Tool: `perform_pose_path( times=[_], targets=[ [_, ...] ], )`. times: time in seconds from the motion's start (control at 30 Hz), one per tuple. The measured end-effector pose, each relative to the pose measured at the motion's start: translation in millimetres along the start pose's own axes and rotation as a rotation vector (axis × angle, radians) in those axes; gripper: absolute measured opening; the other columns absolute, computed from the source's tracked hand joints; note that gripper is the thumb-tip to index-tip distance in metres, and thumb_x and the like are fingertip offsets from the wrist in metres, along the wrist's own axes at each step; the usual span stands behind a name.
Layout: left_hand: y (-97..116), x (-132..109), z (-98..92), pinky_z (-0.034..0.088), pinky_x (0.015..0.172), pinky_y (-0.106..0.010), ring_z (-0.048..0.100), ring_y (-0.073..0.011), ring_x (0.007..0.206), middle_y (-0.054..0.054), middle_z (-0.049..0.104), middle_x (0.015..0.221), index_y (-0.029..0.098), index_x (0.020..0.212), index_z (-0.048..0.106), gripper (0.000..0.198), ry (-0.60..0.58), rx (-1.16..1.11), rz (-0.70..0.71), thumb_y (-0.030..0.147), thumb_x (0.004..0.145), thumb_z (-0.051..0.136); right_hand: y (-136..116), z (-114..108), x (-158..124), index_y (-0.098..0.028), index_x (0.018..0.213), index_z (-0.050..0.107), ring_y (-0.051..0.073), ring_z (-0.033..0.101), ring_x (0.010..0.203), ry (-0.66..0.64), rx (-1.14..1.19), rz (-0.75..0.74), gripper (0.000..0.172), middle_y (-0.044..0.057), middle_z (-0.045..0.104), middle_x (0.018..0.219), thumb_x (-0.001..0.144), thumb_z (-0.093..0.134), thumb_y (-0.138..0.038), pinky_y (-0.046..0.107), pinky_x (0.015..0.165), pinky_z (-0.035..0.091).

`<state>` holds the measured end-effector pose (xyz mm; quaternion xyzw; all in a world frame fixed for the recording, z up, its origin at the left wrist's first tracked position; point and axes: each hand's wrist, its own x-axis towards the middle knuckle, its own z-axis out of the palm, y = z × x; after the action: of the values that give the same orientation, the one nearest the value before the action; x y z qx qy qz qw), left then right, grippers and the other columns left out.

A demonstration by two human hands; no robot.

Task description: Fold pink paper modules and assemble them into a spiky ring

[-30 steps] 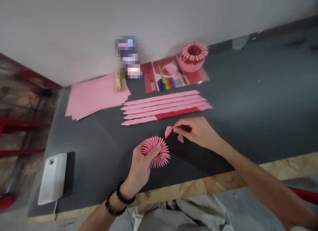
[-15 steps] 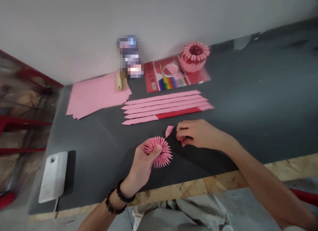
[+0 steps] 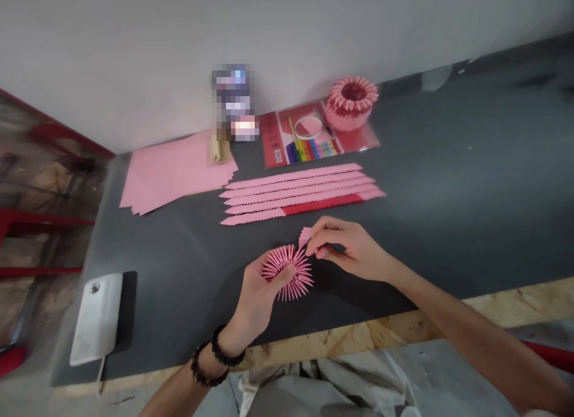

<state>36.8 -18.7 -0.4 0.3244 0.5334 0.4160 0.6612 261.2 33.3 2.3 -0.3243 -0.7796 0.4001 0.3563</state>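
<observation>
My left hand [image 3: 258, 294] is closed round a pink ring of folded paper pieces [image 3: 302, 279], thumb laid across its middle. The ring's pointed tips fan outward above the table. At its upper right edge, my right hand [image 3: 345, 247] is closed in a pinch, with a bit of a pink folded paper piece [image 3: 319, 252] showing between the fingers. Just behind those fingertips lies a short stack of pink folded pieces [image 3: 304, 235], partly covered by the hand. Farther back, several long pink strips of nested folded pieces [image 3: 291, 184] lie side by side; the nearest has a red section [image 3: 323, 204].
At the back left are pink paper sheets [image 3: 170, 172] with a small tan object [image 3: 219, 149] on them. A pink-and-red folded-paper vessel [image 3: 352, 109] stands on a red packet [image 3: 273, 142]. A white device with a cable [image 3: 96, 318] lies at left. The wall [image 3: 134, 58] bounds the back.
My right hand has moved left to the edge of the ring, now partly covering the short stack. My left hand and the ring have barely shifted.
</observation>
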Motion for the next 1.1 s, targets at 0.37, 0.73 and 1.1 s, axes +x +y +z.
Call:
perform_pose_path(
  times=[0.37, 0.73, 1.1],
  targets=[
    [6.2, -2.5, -0.6, 0.055, 0.093, -0.034, 0.073, -0.0254, 0.1, -0.007, 0.08, 0.109, 0.02, 0.115, 0.078, 0.036, -0.027, 0.299, 0.123, 0.037, 0.083, 0.082, -17.5, 20.5, 1.5, -0.021, 0.087, 0.071, 0.01, 0.055, 0.052, 0.077, -0.065, 0.319, 0.015, -0.004, 0.068, 0.065, 0.093, 0.067, -0.033, 0.023, 0.056, 0.04],
    [3.0, -2.2, 1.8, 0.054, 0.093, -0.033, 0.071, -0.0242, 0.099, -0.007, 0.079, 0.108, 0.02, 0.111, 0.079, 0.032, -0.023, 0.251, 0.105, 0.033, 0.082, 0.082, -14.1, 19.7, 1.5, -0.022, 0.087, 0.076, 0.013, 0.066, 0.064, 0.124, -0.09, 0.291, 0.023, 0.0, 0.077, 0.079, 0.097, 0.06, -0.035, 0.028, 0.066, 0.046],
    [9.4, -2.7, 6.3, 0.054, 0.082, -0.026, 0.067, -0.0147, 0.085, -0.002, 0.073, 0.094, 0.017, 0.104, 0.069, 0.037, 0.072, -0.076, -0.029, 0.034, 0.077, 0.087, -11.3, 13.7, 3.7, -0.027, 0.111, 0.077, 0.021, 0.072, 0.095, 0.248, 0.106, 0.371, 0.021, 0.003, 0.08, 0.098, 0.099, 0.062, -0.036, 0.037, 0.086, 0.054]
  ],
)
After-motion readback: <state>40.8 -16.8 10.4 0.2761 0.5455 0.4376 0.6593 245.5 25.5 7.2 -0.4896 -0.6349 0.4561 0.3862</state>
